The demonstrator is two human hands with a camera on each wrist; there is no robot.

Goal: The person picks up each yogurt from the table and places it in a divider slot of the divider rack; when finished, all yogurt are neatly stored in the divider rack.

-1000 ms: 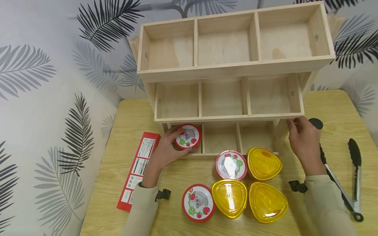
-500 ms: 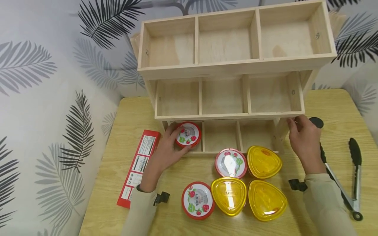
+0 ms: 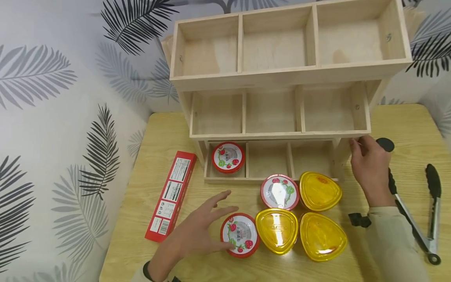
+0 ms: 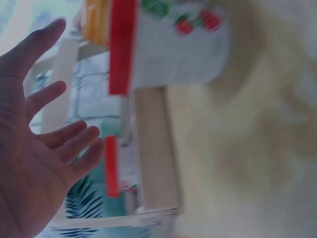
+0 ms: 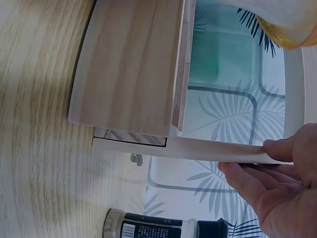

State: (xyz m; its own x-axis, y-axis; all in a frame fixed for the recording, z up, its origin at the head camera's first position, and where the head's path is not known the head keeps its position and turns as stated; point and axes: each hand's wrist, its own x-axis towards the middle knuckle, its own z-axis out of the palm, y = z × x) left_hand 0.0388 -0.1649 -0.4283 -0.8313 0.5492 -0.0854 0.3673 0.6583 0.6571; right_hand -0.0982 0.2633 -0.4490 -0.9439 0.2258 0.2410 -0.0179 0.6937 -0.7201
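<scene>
My left hand (image 3: 195,231) hovers with fingers spread at the left of a round tub (image 3: 243,229) with a red-rimmed strawberry lid. In the left wrist view the fingers stand apart from that tub (image 4: 178,49). A matching tub (image 3: 228,157) sits in the left compartment of the bottom drawer (image 3: 225,180). Another strawberry tub (image 3: 280,192) stands before the drawer, beside several yellow-lidded tubs (image 3: 276,231). My right hand (image 3: 371,170) pinches the wooden rack's right side panel (image 5: 208,148), thumb on one face and fingers on the other.
The rack's top tier (image 3: 275,43) and middle tier (image 3: 271,111) each have three bare compartments. A red box (image 3: 170,196) lies at the left. Tongs (image 3: 432,207) and a black-capped bottle (image 5: 163,227) are at the right.
My left hand has let go of the strawberry tub in the bottom drawer and moved back toward the front tub. The right hand stays on the side panel. The head view has shifted slightly.
</scene>
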